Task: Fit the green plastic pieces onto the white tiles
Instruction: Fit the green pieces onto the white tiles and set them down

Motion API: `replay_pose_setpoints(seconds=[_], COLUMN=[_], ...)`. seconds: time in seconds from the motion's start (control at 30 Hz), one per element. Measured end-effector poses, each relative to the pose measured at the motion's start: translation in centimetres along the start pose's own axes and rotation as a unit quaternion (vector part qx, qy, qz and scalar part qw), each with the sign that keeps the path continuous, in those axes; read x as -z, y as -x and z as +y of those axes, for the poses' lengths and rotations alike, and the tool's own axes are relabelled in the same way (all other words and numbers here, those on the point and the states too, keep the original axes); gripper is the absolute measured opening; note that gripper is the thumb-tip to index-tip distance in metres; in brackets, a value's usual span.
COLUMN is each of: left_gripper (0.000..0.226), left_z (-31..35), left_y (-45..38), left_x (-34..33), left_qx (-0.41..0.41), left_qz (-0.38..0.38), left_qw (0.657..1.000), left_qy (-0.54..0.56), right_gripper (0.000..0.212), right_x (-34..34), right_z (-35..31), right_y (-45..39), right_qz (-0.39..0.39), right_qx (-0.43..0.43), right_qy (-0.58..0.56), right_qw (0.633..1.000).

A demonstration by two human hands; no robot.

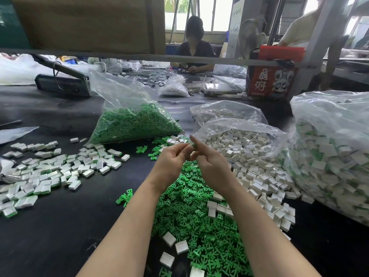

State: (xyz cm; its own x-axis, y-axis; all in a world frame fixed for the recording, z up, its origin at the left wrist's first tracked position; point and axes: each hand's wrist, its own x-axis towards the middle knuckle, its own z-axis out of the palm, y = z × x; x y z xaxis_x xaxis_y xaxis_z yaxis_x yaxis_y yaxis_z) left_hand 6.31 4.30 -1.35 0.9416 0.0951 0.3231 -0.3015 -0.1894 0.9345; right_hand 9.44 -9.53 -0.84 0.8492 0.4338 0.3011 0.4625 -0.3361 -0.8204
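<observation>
My left hand (173,158) and my right hand (209,162) meet above the black table, fingertips together. Between them they pinch a small green plastic piece (194,145), largely hidden by the fingers; whether a white tile is with it I cannot tell. Below my forearms lies a heap of loose green pieces (195,212) with a few white tiles (181,246) on it. To the right a pile of white tiles (251,156) spills from an open clear bag. On the left lie several fitted tiles (50,174), white with green edges.
A clear bag of green pieces (131,122) stands behind my hands. At the right edge sits a big bag of fitted tiles (335,152). A red box (271,80) and a black machine (63,82) stand farther back. Another person sits across the table.
</observation>
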Motion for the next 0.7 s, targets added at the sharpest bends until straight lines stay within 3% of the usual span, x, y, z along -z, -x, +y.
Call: replay_pose_setpoints(seconds=[0.13, 0.27, 0.4, 0.6, 0.7], left_gripper=[0.022, 0.027, 0.032, 0.019, 0.014], left_z=[0.3, 0.6, 0.8, 0.8, 1.1], left_y=[0.0, 0.1, 0.2, 0.1, -0.1], left_x=[-0.5, -0.3, -0.8, -1.2, -1.6], left_qx=[-0.002, 0.011, 0.01, -0.001, -0.006], left_qz=[0.003, 0.011, -0.014, -0.026, 0.018], left_qw=[1.0, 1.0, 0.999, 0.999, 0.997], left_qy=[0.031, 0.007, 0.033, 0.033, 0.069], right_gripper=[0.028, 0.056, 0.06, 0.048, 0.046], right_x=[0.1, 0.9, 1.0, 0.7, 0.8], right_z=[-0.7, -0.5, -0.2, 0.1, 0.1], right_y=[-0.3, -0.1, -0.2, -0.3, -0.2], right_qz=[0.036, -0.016, -0.072, -0.057, -0.049], right_qx=[-0.075, -0.165, -0.16, -0.15, -0.138], right_qy=[-0.172, -0.265, -0.356, -0.387, -0.401], right_qw=[0.982, 0.95, 0.918, 0.908, 0.904])
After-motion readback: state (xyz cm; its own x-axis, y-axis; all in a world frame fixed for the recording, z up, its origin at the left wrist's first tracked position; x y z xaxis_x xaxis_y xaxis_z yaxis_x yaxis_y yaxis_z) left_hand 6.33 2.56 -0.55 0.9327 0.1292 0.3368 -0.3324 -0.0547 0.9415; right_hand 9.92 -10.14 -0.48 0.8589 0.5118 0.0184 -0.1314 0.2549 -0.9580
